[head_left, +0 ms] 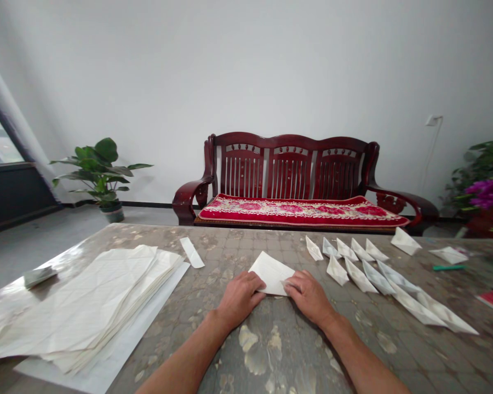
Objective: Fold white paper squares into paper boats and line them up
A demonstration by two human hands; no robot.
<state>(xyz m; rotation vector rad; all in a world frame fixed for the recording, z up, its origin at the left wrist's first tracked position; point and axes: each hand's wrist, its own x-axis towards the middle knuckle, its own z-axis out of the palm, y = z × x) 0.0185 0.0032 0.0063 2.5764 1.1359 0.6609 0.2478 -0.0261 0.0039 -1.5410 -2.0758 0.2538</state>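
A folded white paper sheet (pixel 271 271) lies on the patterned table (pixel 271 350) straight ahead of me. My left hand (pixel 239 298) presses its near left corner, fingers curled over the edge. My right hand (pixel 308 294) pinches the near right corner with its fingertips. Both hands rest on the tabletop while holding the paper flat.
A thick stack of white paper sheets (pixel 86 306) lies at the left. Several folded paper boats (pixel 378 276) sit in rows at the right, with a green pen (pixel 447 267) beyond. A narrow paper strip (pixel 191 252) lies mid-table. A wooden bench (pixel 291 180) stands behind.
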